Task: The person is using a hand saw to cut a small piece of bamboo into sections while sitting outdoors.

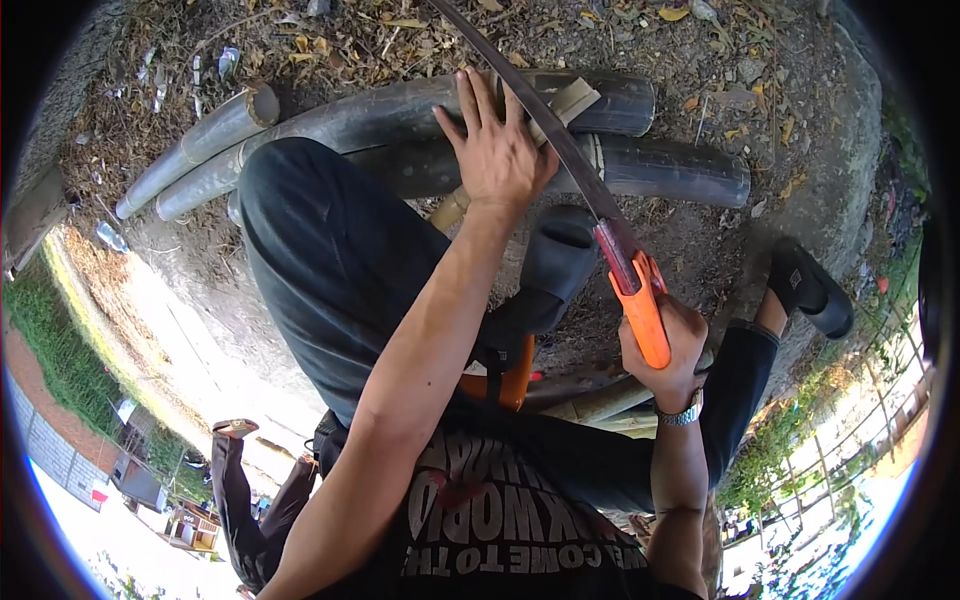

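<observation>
My right hand is wrapped around the orange handle of a handsaw. Its long dark blade slants away to the upper left and crosses over a narrow split bamboo piece; whether the teeth touch it I cannot tell. My left hand presses down beside the blade, fingers stretched out and apart, partly covering the bamboo piece. Under it lie thick dark bamboo poles, an upper pole and a lower pole, side by side on the ground.
A shorter bamboo length lies at the left. My sandalled foot is close below the poles, and my other sandal is at the right. Something orange shows between my legs. Another person's dark-trousered legs appear lower left. Dry leaves and litter cover the far ground.
</observation>
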`<state>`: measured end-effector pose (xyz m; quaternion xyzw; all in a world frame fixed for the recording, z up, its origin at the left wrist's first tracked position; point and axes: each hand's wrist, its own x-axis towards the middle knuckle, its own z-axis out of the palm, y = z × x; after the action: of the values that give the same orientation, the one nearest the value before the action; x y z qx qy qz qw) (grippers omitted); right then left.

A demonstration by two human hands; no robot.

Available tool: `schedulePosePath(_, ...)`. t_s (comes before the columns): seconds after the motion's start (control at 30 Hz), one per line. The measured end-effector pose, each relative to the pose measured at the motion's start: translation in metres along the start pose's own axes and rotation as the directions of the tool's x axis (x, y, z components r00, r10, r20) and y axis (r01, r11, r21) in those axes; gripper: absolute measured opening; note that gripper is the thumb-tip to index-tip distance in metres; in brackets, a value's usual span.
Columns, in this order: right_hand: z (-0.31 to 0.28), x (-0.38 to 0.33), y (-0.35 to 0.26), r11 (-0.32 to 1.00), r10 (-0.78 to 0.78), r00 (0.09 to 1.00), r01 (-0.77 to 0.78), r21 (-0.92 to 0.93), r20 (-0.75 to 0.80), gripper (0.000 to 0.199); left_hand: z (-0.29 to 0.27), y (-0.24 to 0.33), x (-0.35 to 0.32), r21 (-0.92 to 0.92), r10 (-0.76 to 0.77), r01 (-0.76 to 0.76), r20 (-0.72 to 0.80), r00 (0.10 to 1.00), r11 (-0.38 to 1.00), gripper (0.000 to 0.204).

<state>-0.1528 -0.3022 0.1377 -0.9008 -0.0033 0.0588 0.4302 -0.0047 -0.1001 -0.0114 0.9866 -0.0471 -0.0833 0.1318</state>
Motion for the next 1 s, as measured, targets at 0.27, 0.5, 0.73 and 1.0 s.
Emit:
schedulePosePath(0.27,-0.023,0.025,-0.024,0.988,-0.040,0.999,0.041,-0.147,0.012,0.019,0.005,0.009,0.007,-0.021,0.027,-0.026,0.017,0.999,0.999,0.102)
schedulePosePath(0.5,-0.020,0.016,-0.020,0.998,0.033,0.998,-0.030,-0.049,0.056,0.021,0.001,0.002,0.002,0.005,-0.022,0.022,0.002,1.000,1.000,0.109)
schedulePosePath(0.73,-0.023,0.028,-0.031,0.996,0.076,0.997,-0.076,-0.041,0.000,0.018,-0.017,0.003,0.001,-0.046,0.050,-0.047,0.066,0.997,0.998,0.100)
schedulePosePath(1.0,-0.015,0.015,-0.020,0.999,0.046,0.997,-0.046,0.003,-0.059,0.015,-0.019,-0.024,-0.014,-0.032,0.179,-0.178,0.006,0.984,0.983,0.094)
